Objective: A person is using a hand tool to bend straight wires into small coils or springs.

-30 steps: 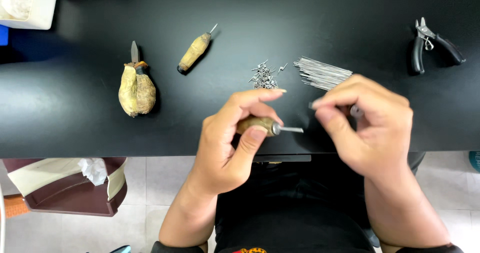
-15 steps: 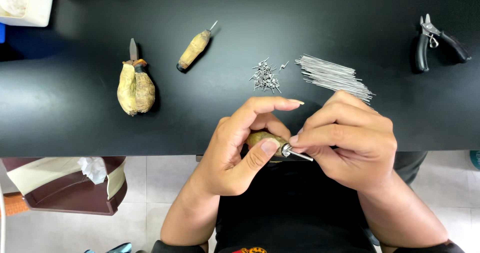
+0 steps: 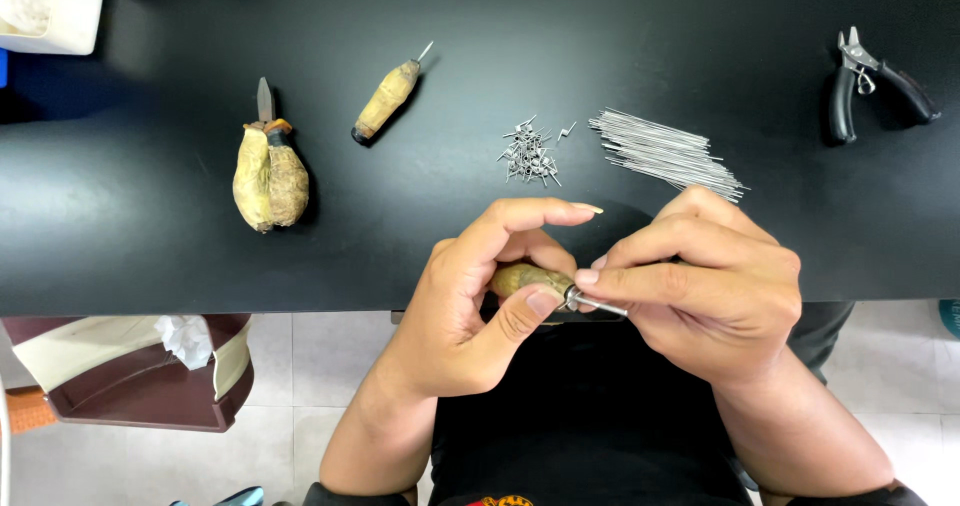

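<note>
Below the pile of short pins (image 3: 530, 154), the left hand (image 3: 470, 306) clamps a wooden-handled awl (image 3: 530, 279); right hand (image 3: 705, 291) fingers pinch its metal tip (image 3: 598, 305).

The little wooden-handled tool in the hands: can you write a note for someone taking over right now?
Left hand: grips the small wooden-handled tool over the near edge of the black table.
Right hand: fingertips pinch at the tool's metal tip.
On the table: bundle of straight wires, heap of short bent pieces, black pliers, two other wrapped tools.
Done: some bent pieces lie heaped.
Left: many wires lie straight.
</note>
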